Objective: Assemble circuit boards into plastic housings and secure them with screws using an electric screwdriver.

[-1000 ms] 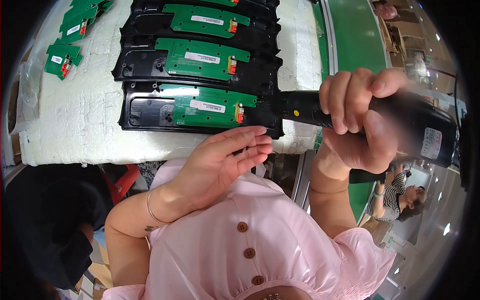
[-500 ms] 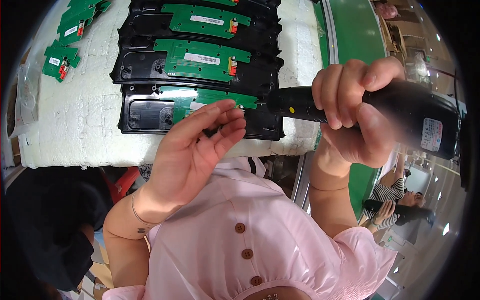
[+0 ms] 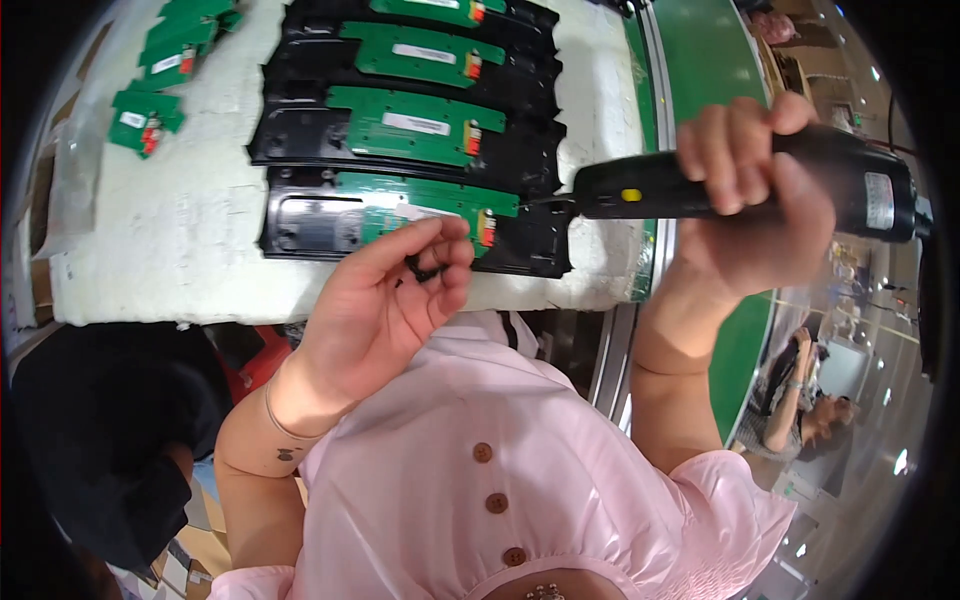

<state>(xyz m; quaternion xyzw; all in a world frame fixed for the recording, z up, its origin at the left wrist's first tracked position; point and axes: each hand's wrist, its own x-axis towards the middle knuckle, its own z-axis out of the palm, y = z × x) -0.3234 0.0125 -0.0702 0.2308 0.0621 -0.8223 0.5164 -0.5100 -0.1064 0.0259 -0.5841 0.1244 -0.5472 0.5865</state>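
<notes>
My right hand (image 3: pixel 752 185) is wrapped round a black electric screwdriver (image 3: pixel 645 188) with a yellow mark. Its thin bit points left, the tip by the right end of the nearest green circuit board (image 3: pixel 450 190). That board lies on a black plastic panel (image 3: pixel 318 222) and carries a white label and a red-and-yellow connector (image 3: pixel 487 228). My left hand (image 3: pixel 365 305) is cupped palm up at the panel's front edge. Small dark pieces, apparently screws (image 3: pixel 422 268), lie in its curled fingers. The fingers hide part of the label and board.
More black panels with green boards (image 3: pixel 410 125) are stacked in rows behind. Loose green boards (image 3: pixel 145 122) and a clear plastic bag (image 3: pixel 72 185) lie at left on the white foam surface (image 3: pixel 200 285). A metal rail (image 3: pixel 652 120) runs along the right. Another person (image 3: pixel 800 400) is at far right.
The screwdriver has drawn back to the right and a little up, so its bit shows apart from the panel. My left fingers have curled closer, and the dark pieces show more clearly.
</notes>
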